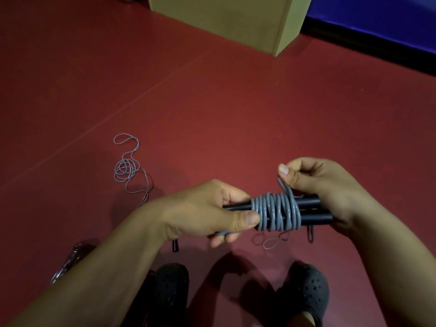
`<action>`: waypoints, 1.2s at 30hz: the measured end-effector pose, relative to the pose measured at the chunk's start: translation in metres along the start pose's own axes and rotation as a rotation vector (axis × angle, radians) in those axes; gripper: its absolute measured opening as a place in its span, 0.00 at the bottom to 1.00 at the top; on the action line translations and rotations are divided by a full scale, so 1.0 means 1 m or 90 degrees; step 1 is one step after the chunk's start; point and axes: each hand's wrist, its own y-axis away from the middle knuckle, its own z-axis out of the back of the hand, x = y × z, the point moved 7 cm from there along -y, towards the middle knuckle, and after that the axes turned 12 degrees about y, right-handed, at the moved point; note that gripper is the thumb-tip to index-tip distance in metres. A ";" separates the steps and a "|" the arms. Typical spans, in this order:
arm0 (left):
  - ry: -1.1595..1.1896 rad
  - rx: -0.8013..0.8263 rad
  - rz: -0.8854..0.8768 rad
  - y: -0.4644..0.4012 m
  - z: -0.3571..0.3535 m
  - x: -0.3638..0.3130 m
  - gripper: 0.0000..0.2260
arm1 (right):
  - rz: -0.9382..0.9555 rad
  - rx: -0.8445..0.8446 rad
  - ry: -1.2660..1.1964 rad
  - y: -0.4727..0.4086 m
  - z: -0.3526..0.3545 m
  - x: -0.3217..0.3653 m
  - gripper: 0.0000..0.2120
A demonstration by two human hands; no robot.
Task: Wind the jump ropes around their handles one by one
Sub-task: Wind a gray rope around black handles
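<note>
Grey rope coiled round handles; left hand grips handles; right hand pinches rope.

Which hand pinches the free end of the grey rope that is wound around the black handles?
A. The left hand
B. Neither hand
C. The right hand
C: the right hand pinches the rope end above the coil, while the left hand grips the black handles.
</note>
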 end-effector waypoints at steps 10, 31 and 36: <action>0.077 -0.202 -0.095 -0.005 0.025 -0.007 0.09 | 0.008 -0.064 0.048 -0.005 -0.003 -0.006 0.09; -0.087 -0.548 0.004 0.011 0.073 0.012 0.09 | 0.094 -0.079 0.187 -0.003 -0.011 0.003 0.09; -0.157 -0.462 0.052 0.010 0.063 0.012 0.06 | 0.159 -0.123 0.195 -0.001 -0.009 0.011 0.12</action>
